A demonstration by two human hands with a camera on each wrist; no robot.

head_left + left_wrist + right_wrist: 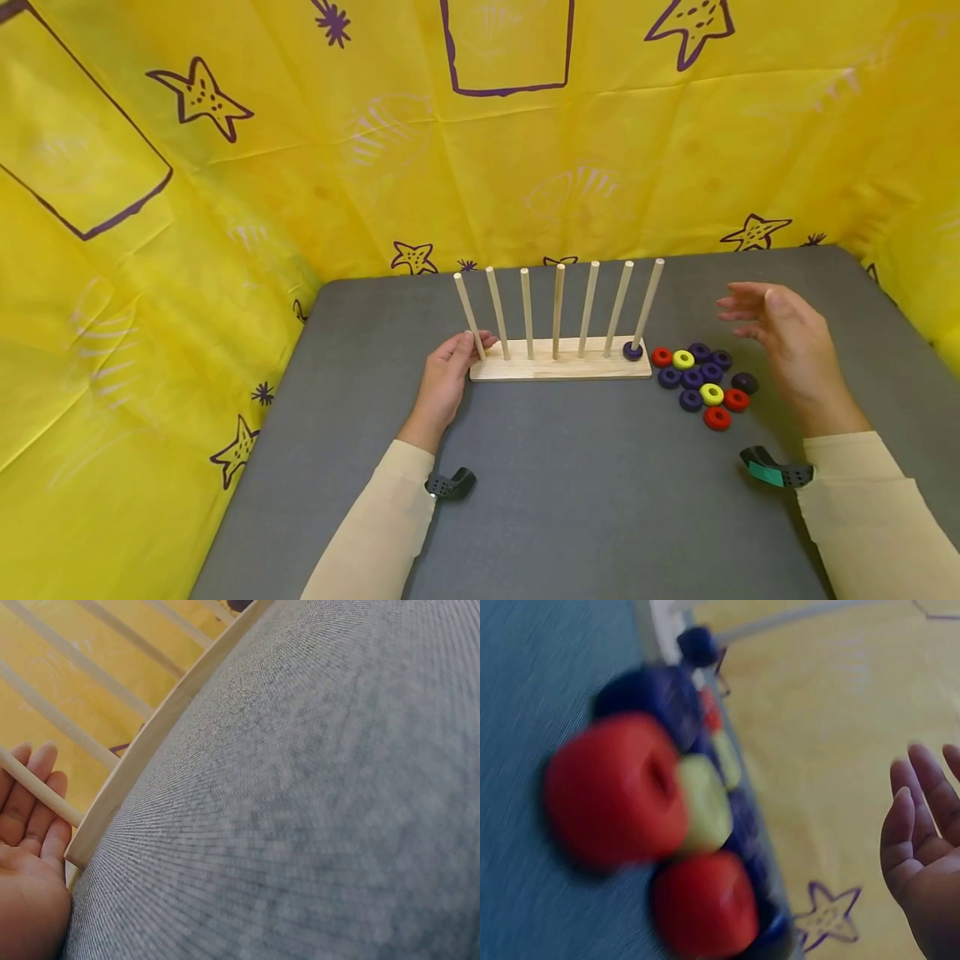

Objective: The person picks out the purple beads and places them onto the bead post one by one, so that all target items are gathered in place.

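Wooden peg rack (558, 372) stood on the grey desk (570, 500), with loose rings (691, 384) clustered off its right end.
The right grip (798, 354) was spread and empty beside the cluster; the left grip (442, 379) lay with loosely extended fingers about the leftmost peg (469, 315). Crowding meant that one nudged ring could scatter its neighbours, and the rounded dark piece (745, 383) might roll. A purple ring (632, 354) sat low on the rightmost peg (648, 304); yellow cloth (480, 183) walled the far edge.

It was a curtained booth of some kind: yellow starfish-printed cloth (480, 175) hung around a grey table (570, 492).
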